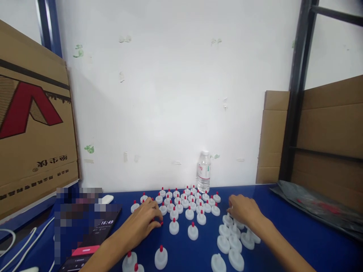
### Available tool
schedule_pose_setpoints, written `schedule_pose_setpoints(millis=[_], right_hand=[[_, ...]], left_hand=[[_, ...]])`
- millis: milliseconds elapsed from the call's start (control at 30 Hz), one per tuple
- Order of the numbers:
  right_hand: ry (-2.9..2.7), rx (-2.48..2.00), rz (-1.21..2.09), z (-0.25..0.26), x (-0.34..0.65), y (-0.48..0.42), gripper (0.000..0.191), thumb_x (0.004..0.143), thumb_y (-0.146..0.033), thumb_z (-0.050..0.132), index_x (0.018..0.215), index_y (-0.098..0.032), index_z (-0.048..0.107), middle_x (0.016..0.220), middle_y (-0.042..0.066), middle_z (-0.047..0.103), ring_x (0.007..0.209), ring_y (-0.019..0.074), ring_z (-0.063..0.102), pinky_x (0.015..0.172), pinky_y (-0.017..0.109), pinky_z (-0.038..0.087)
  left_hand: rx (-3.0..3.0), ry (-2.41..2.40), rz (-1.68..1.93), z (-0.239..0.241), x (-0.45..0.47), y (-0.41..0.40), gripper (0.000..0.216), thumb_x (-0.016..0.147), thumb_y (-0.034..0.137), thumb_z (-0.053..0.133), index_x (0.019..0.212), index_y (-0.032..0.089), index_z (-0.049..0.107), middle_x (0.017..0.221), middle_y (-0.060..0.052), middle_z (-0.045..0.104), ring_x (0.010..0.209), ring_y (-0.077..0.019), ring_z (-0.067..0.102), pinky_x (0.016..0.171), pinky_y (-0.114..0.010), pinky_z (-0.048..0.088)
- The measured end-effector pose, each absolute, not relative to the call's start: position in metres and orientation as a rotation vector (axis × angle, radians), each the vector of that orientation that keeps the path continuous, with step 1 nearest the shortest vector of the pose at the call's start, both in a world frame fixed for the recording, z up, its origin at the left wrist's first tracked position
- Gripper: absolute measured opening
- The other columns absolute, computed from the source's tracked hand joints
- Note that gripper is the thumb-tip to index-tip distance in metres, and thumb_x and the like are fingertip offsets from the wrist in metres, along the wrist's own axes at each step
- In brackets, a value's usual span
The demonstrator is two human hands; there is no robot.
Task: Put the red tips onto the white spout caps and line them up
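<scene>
My left hand [144, 221] is bent over the table among white plastic nozzle lids [174, 226] that carry small red caps. Its fingers are curled, and a red cap [162, 223] shows at the thumb tip, seemingly pinched there. To the right, my right hand [245, 207] hangs with curled fingers over a cluster of white nozzle lids without red caps [235, 243]. Its fingertips are partly hidden and come close to the nozzle of the lid at the cluster's far edge. What they hold, if anything, I cannot make out.
A water bottle [204, 172] stands against the white wall behind the lids. At left lie a phone [96, 230], white cables [27, 245] and a large cardboard box [36, 113]. A grey plastic bag [317, 207] and cardboard [272, 139] are at right on the blue table [292, 241].
</scene>
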State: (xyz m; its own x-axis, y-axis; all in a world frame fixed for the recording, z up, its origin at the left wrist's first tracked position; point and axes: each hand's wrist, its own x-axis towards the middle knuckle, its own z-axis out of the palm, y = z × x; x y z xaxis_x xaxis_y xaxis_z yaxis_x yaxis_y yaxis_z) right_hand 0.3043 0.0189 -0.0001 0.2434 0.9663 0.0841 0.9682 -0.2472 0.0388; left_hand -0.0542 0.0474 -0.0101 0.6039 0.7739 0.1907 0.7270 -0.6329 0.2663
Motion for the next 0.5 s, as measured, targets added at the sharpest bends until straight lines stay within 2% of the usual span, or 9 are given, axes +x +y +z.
schedule_pose_setpoints(millis=[100,167,300,400,500], right_hand=[[-1.948,-2.407,-0.167,-0.003,0.304,0.020,0.021,0.084,-0.016,0.065,0.104,-0.016,0.073,0.107,0.018,0.075,0.104,0.0361,0.071,0.084,0.043,0.045],[-1.967,-2.357,-0.185,-0.005,0.304,0.020,0.023,0.084,-0.013,0.065,0.105,-0.017,0.073,0.107,0.017,0.074,0.104,0.0349,0.070,0.085,0.042,0.044],[-1.964,-2.250,-0.222,-0.003,0.303,0.020,0.031,0.091,-0.009,0.054,0.119,-0.016,0.066,0.110,0.016,0.072,0.100,0.0304,0.070,0.078,0.035,0.042],[-1.936,-2.169,-0.254,0.001,0.298,0.019,0.036,0.095,-0.009,0.046,0.127,-0.017,0.060,0.114,0.016,0.068,0.092,0.0274,0.071,0.071,0.031,0.040],[-1.918,-2.094,-0.265,0.004,0.291,0.017,0.033,0.096,-0.012,0.044,0.125,-0.018,0.059,0.112,0.013,0.066,0.085,0.0257,0.071,0.066,0.030,0.038]], left_hand=[[2.659,1.251,0.443,-0.009,-0.053,0.047,0.006,0.091,0.020,0.067,0.090,0.023,0.073,0.103,-0.004,0.065,0.106,-0.0236,0.055,0.094,-0.037,0.042],[2.653,1.248,0.452,-0.009,-0.054,0.044,0.009,0.091,0.020,0.067,0.097,0.023,0.072,0.106,-0.004,0.065,0.107,-0.0237,0.055,0.095,-0.037,0.042],[2.629,1.178,0.492,-0.010,-0.056,0.039,0.018,0.093,0.023,0.065,0.110,0.026,0.071,0.111,-0.004,0.064,0.109,-0.0228,0.055,0.095,-0.035,0.043],[2.592,1.064,0.531,-0.010,-0.057,0.037,0.014,0.098,0.027,0.059,0.103,0.027,0.072,0.107,-0.003,0.064,0.106,-0.0209,0.056,0.094,-0.033,0.043],[2.549,1.056,0.515,-0.009,-0.055,0.035,0.011,0.094,0.032,0.064,0.096,0.026,0.073,0.103,-0.003,0.065,0.102,-0.0208,0.056,0.091,-0.032,0.043]])
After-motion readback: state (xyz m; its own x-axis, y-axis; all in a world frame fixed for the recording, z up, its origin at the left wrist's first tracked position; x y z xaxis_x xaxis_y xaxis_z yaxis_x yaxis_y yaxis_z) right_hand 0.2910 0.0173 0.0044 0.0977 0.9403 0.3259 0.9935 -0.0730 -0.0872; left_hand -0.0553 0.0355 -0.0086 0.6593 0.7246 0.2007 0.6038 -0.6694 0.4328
